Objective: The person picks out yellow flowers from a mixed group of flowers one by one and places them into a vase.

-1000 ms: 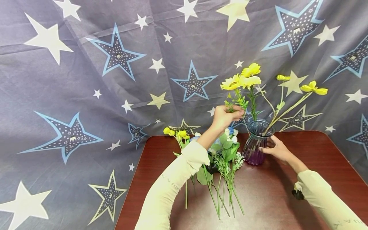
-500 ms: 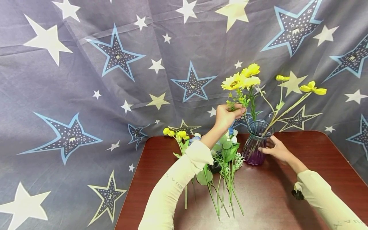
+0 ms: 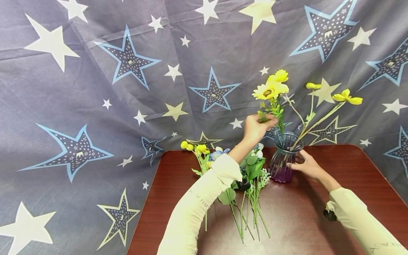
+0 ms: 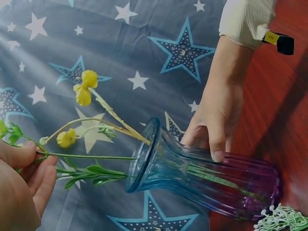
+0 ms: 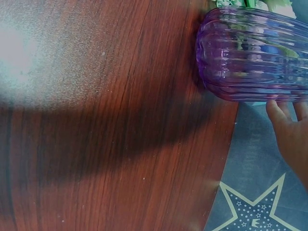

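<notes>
While my left hand pinches a green stem above the vase, my right hand grips its side; it stands upright on the tabletop. Risk, my judgement: tall yellow flowers make it top-heavy, so a sideways tug or slack hold could tip it.

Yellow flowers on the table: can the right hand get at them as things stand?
Probably not: the right hand holds the vase, and both the vase and the left arm lie between that hand and those yellow flowers.
</notes>
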`<action>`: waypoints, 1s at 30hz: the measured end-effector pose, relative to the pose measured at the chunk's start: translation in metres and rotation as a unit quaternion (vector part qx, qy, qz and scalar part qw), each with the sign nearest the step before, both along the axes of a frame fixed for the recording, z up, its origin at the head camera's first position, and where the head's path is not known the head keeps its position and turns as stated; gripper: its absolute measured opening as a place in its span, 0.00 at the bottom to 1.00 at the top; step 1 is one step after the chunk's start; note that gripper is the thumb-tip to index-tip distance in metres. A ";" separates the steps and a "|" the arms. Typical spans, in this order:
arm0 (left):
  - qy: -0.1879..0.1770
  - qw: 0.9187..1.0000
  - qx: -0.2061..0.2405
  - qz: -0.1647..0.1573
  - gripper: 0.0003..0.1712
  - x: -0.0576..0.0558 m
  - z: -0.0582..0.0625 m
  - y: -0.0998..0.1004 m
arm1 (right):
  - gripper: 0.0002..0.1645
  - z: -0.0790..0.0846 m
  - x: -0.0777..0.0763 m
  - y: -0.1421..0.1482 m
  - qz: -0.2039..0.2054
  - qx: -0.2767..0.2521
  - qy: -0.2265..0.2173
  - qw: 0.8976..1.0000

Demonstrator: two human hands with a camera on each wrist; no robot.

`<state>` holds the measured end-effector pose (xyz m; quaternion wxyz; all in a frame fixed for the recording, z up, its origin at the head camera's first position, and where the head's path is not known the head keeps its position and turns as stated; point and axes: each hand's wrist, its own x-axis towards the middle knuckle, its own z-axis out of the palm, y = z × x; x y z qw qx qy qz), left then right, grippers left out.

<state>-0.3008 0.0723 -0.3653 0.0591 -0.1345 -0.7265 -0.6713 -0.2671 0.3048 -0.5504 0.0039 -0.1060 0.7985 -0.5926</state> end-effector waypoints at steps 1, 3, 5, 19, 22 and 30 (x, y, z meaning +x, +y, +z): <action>0.002 1.000 -0.006 -0.001 0.06 0.000 -0.001 0.001 | 0.47 0.000 0.000 0.000 0.001 -0.003 0.001 1.000; 0.003 1.000 -0.018 0.000 0.06 0.001 -0.003 0.003 | 0.46 -0.001 0.000 0.000 0.003 -0.008 0.001 1.000; 0.002 0.999 -0.032 0.003 0.06 0.002 -0.004 0.005 | 0.46 -0.001 0.000 0.000 0.004 -0.009 0.002 1.000; -0.010 0.990 -0.129 0.049 0.04 0.004 -0.016 0.014 | 0.47 -0.002 -0.001 0.002 -0.005 0.002 -0.005 1.000; 0.002 0.986 -0.157 0.052 0.04 0.003 -0.019 0.014 | 0.47 -0.003 -0.001 0.002 -0.003 0.002 0.004 1.000; 0.006 0.971 -0.229 0.065 0.09 0.001 -0.027 0.017 | 0.46 -0.003 -0.001 0.001 -0.001 0.001 0.010 1.000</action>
